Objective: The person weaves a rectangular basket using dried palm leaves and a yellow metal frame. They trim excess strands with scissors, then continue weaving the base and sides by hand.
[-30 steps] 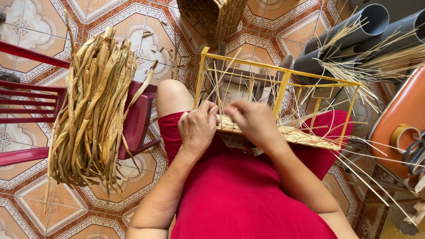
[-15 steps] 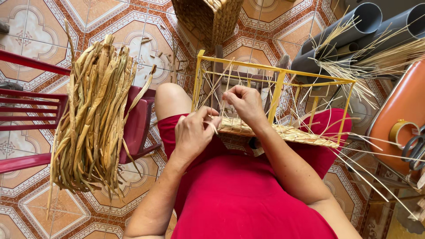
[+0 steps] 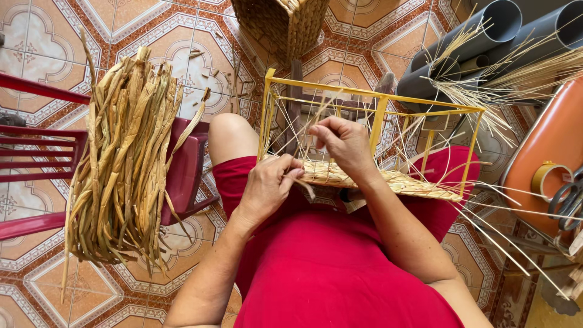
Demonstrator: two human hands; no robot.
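Observation:
A yellow wire frame (image 3: 378, 103) rests on my lap, with a woven straw base (image 3: 388, 180) across its near side and thin pale stakes sticking out. My left hand (image 3: 267, 185) pinches a flat straw strand at the left edge of the woven base. My right hand (image 3: 343, 143) is raised a little above the weave, fingers closed on a thin strand inside the frame. I wear red clothing.
A thick bundle of dried straw strips (image 3: 124, 158) lies over a dark red plastic chair (image 3: 182, 170) on my left. A woven basket (image 3: 282, 24) stands ahead, grey pipes (image 3: 480, 42) at upper right, an orange seat (image 3: 546, 146) with a tape roll (image 3: 549, 177) and scissors (image 3: 568, 200). Patterned tile floor.
My right hand has lifted from the weave up into the frame, pulling a strand. My left hand stayed at the weave's left edge.

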